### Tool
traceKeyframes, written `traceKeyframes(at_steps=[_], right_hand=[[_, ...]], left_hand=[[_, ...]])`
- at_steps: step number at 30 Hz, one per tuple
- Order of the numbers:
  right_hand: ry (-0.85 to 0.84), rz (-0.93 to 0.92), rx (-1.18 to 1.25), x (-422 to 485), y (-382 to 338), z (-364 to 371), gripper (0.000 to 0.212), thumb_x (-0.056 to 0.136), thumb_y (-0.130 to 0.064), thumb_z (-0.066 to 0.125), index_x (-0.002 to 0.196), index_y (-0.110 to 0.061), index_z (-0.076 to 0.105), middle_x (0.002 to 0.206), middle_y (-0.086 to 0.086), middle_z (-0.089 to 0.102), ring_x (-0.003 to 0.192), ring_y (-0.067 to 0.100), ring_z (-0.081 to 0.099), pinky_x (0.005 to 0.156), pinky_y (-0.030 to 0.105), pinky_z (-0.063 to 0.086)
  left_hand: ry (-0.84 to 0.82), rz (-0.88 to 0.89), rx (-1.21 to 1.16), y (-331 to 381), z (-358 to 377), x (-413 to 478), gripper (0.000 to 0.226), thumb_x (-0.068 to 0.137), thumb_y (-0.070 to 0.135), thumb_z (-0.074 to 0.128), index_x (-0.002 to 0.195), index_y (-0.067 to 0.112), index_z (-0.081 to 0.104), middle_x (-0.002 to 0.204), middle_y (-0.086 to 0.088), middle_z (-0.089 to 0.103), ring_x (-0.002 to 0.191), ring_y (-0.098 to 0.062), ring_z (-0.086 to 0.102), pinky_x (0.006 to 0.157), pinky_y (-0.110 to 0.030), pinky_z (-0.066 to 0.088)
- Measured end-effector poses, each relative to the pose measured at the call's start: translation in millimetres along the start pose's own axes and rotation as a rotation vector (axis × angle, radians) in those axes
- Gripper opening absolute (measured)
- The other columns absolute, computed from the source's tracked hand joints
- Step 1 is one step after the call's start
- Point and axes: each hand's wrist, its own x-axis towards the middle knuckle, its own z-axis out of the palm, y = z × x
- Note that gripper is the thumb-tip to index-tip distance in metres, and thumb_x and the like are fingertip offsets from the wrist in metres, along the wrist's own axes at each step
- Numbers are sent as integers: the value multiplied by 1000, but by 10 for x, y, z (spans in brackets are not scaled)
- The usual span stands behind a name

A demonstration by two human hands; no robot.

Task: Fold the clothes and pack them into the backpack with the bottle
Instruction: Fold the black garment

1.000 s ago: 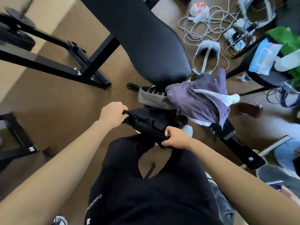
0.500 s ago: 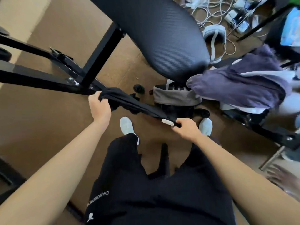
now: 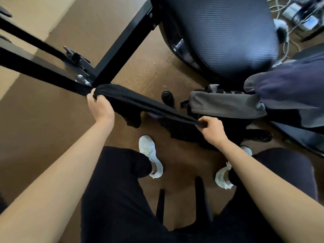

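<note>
- The left hand [image 3: 100, 106] grips one bunched end of a black fabric garment [image 3: 149, 105], with its fingers curled round the cloth. It is at the left, close to the black metal frame [image 3: 121, 44].
- The right hand [image 3: 213, 128] pinches the other end, nearer and further right.
- The garment runs taut between the two hands above the floor, and a loose part hangs below its middle.
- A grey-and-black fabric backpack [image 3: 224, 104] sits on the brown floor [image 3: 43, 120] just beyond the right hand, by the near end of the black padded bench [image 3: 219, 32].
- A black round-topped bottle [image 3: 168, 98] is on the floor just left of the backpack, on the far side of the stretched garment.
- A crumpled dark purple garment [image 3: 289, 88] lies at the right and overlaps the backpack's right end.
- White sneakers [image 3: 150, 155] rest on the floor near the person.
</note>
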Motion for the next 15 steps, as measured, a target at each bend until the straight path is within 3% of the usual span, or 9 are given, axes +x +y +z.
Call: traceKeyframes(at_steps=[3,8,11,15], right_hand=[[6,-72,-24,108,189,108,4,94,-19,70,92,-22,72,85,-4,66,85,18,61,65,30,39],[70,-248,-56,-269,263,44,17,86,-21,79,102,-18,74,93,2,69,84,18,60,76,30,43],[200,-347,-32,-582,155,-113,19,82,-12,81,100,-16,76,89,6,67,76,14,56,77,31,43],[421,-416,88,-801,-147,-375,14,90,-9,72,102,-8,78,88,0,73,83,15,63,78,28,45]], left_hand=[[48,-66,-116,-217,40,65,50,108,21,30,156,10,31,161,-8,34,145,-25,38,117,-33,32],[36,-49,-243,-311,-335,-208,50,108,22,28,157,11,30,162,-8,32,145,-25,38,118,-33,32],[14,-17,-270,-192,-665,-404,51,109,22,28,159,12,27,163,-6,32,145,-25,37,116,-33,32],[-22,33,-172,25,-993,-633,49,108,27,32,156,16,28,153,-3,40,136,-23,44,108,-40,38]])
